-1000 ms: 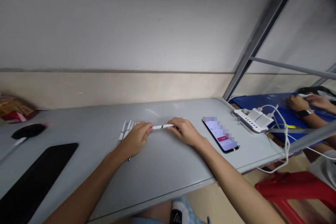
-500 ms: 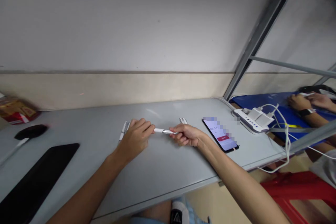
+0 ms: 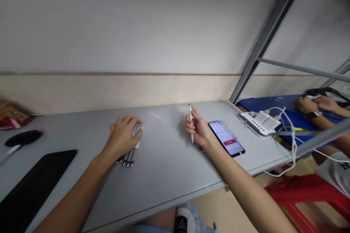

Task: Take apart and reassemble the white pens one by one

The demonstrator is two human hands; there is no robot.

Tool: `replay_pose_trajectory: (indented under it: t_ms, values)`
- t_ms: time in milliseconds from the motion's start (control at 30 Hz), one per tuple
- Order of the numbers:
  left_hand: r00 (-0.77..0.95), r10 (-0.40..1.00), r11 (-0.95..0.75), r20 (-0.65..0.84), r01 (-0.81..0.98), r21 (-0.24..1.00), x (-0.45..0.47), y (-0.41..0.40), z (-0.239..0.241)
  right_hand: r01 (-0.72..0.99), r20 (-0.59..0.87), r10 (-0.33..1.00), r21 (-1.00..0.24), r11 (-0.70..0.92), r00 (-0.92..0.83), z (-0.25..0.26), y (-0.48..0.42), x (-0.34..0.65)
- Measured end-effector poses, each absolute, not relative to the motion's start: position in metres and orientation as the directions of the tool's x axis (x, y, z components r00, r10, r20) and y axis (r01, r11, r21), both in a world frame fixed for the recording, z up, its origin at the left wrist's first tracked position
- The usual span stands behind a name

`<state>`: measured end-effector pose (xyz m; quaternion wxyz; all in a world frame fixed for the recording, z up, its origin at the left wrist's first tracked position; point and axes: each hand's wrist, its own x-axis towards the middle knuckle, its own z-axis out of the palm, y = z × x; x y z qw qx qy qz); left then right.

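Observation:
My right hand [image 3: 198, 130] is closed around a white pen [image 3: 190, 122], held nearly upright with its metal tip down. Under that wrist, the metal ends of something like further pens [image 3: 200, 148] peep out, mostly hidden. On the left, my left hand [image 3: 123, 134] arches over a row of several pens [image 3: 130, 156] lying side by side on the desk. Its thumb and forefinger are apart around their clear upper ends. Grey barrels and dark metal tips show below the palm; the rest is covered.
A phone [image 3: 227, 138] with a running timer lies right of my right hand, and a power strip [image 3: 258, 123] with cables beyond it. A black mat [image 3: 41, 185] and a dark oval object [image 3: 23, 138] are at left. Another person's hands [image 3: 314, 105] work at the blue table [image 3: 281, 105].
My left hand has let go of the pen and moved down-left onto the pen row. My right hand keeps the pen and has turned it from level to nearly upright.

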<state>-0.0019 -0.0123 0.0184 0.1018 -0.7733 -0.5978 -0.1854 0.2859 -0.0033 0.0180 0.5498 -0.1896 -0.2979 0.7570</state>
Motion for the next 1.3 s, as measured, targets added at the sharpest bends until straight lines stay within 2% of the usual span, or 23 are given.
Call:
replay_pose_trajectory:
  t_ms: [233, 433, 933, 1133, 1200, 1300]
  values:
    - [0.266, 0.921, -0.29, 0.284, 0.956, 0.046, -0.008, -0.009, 0.004, -0.698, 0.111, 0.93, -0.693, -0.18, -0.35, 0.022, -0.006, 0.287]
    - [0.277, 0.919, -0.301, 0.281, 0.952, 0.045, -0.004, -0.009, 0.001, -0.666, 0.107, 0.938, -0.731, -0.15, -0.33, 0.021, -0.004, 0.288]
    - [0.286, 0.922, -0.316, 0.26, 0.946, 0.078, -0.004, -0.01, 0.003, -0.664, 0.09, 0.953, -0.736, -0.131, -0.288, 0.022, 0.0, 0.29]
    - [0.31, 0.913, -0.34, 0.266, 0.938, 0.074, -0.002, -0.011, 0.001, -0.453, 0.035, 0.96, -0.886, -0.099, -0.278, 0.026, -0.004, 0.289]
    - [0.315, 0.915, -0.342, 0.253, 0.937, 0.07, -0.001, -0.012, 0.001, -0.323, 0.039, 0.967, -0.945, -0.046, -0.252, 0.026, -0.005, 0.29]
    - [0.323, 0.914, -0.349, 0.244, 0.935, 0.069, 0.001, -0.013, 0.002, -0.05, 0.123, 0.973, -0.992, 0.115, -0.194, 0.022, -0.004, 0.291]
